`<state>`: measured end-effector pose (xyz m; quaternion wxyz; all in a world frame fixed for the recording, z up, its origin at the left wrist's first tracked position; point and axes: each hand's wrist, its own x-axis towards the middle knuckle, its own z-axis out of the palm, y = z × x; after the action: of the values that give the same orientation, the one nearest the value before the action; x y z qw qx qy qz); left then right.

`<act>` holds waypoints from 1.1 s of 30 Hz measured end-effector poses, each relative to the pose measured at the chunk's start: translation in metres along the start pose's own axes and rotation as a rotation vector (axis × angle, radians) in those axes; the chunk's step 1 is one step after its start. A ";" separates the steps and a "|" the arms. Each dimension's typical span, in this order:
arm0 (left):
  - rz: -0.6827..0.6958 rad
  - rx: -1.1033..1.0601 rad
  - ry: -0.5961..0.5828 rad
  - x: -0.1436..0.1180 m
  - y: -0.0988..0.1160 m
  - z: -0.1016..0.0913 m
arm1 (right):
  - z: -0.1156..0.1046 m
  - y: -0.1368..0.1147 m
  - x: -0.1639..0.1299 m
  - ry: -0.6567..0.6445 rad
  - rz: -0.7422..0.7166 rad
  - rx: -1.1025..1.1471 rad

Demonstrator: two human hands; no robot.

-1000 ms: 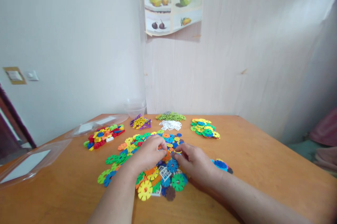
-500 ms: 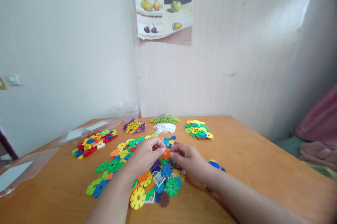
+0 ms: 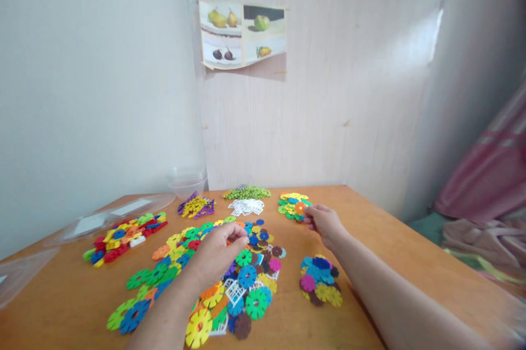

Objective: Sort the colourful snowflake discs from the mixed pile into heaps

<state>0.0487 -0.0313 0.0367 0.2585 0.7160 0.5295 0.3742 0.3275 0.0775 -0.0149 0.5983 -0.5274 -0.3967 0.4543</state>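
A wide heap of colourful flower-shaped plastic discs (image 3: 213, 279) covers the middle of the orange wooden table (image 3: 402, 262). My left hand (image 3: 217, 251) rests over this heap with its fingertips pinched together near a blue disc; I see nothing between them. My right hand (image 3: 324, 221) is stretched to the far side, thumb and forefinger pinching an orange disc (image 3: 299, 208) at the edge of a sorted pile of yellow, green and blue discs (image 3: 290, 203).
A small pile of blue, pink and yellow discs (image 3: 320, 281) lies near my right forearm. Farther back are white pieces (image 3: 245, 206), a green pile (image 3: 246, 192), a purple-yellow pile (image 3: 196, 206) and a red-yellow pile (image 3: 123, 232). A clear tub (image 3: 187, 181) and clear lids (image 3: 119, 210) sit at left.
Both hands held the orange disc over the middle heap; now my right hand has carried it away to the far pile. My left hand stayed over the heap. The camera turned right.
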 end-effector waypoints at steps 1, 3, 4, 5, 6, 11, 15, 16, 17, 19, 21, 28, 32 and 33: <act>-0.005 0.005 -0.001 0.000 0.001 0.000 | -0.005 0.002 0.007 0.029 0.016 0.011; -0.013 0.007 -0.001 0.000 0.001 0.000 | -0.012 0.007 0.015 0.057 0.031 0.025; -0.016 0.007 -0.002 0.000 0.001 0.000 | -0.013 0.008 0.017 0.063 0.038 0.034; -0.017 0.007 -0.003 0.001 0.000 0.000 | -0.014 0.010 0.019 0.069 0.046 0.045; -0.016 0.007 -0.004 0.001 -0.001 0.000 | -0.013 0.011 0.020 0.074 0.052 0.056; 0.002 0.017 0.000 0.002 -0.004 0.000 | -0.011 0.013 0.022 0.122 0.046 0.097; 0.011 0.025 0.008 0.001 -0.003 -0.001 | -0.012 0.008 0.018 0.114 0.027 0.068; 0.012 0.028 0.012 0.000 -0.003 -0.001 | -0.011 0.006 0.015 0.101 0.022 0.053; 0.014 0.032 0.013 0.000 -0.003 -0.001 | -0.010 0.003 0.012 0.087 0.018 0.041; 0.018 0.039 0.006 0.000 -0.003 -0.001 | -0.005 -0.003 0.003 0.032 -0.009 -0.003; 0.019 0.049 -0.003 0.000 -0.003 -0.001 | 0.004 -0.010 -0.010 -0.080 -0.070 -0.106; 0.004 0.088 -0.051 0.001 -0.006 0.000 | 0.042 -0.016 -0.083 -0.636 -0.313 -0.633; 0.050 0.189 -0.035 0.002 -0.011 0.002 | 0.051 -0.013 -0.116 -0.704 -0.555 -0.934; 0.073 0.225 -0.025 0.002 -0.013 0.002 | 0.052 -0.013 -0.122 -0.696 -0.610 -0.987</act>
<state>0.0436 -0.0252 0.0264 0.1692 0.7639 0.5384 0.3129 0.2459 -0.0258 0.0055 0.2261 -0.4265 -0.8583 0.1740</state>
